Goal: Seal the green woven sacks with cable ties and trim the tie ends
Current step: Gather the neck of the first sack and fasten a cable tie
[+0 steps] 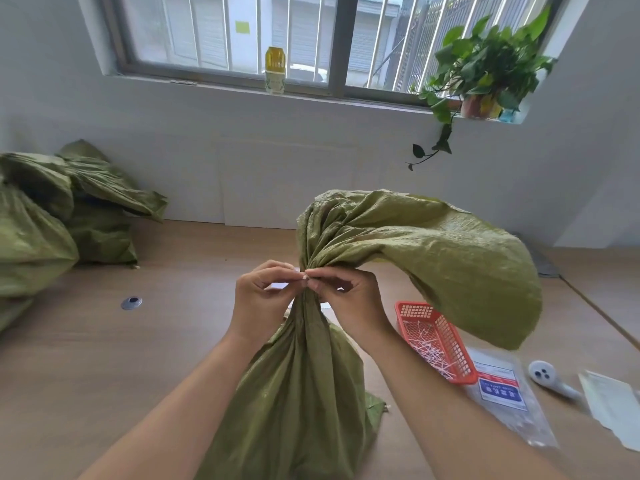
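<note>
Green woven sack [301, 393]: upright on surface [104, 358], neck bunched, loose top flopped right.
Left hand [263, 296]: fingers pinching white tie [304, 276] at neck.
Right hand [349, 299]: fingers pinching same tie.
Red basket [433, 337]: just right of sack.

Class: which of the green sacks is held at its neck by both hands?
The upright sack in the centre foreground; left hand and right hand pinch its gathered neck. The other sacks lie piled, untouched, at the far left.
</note>
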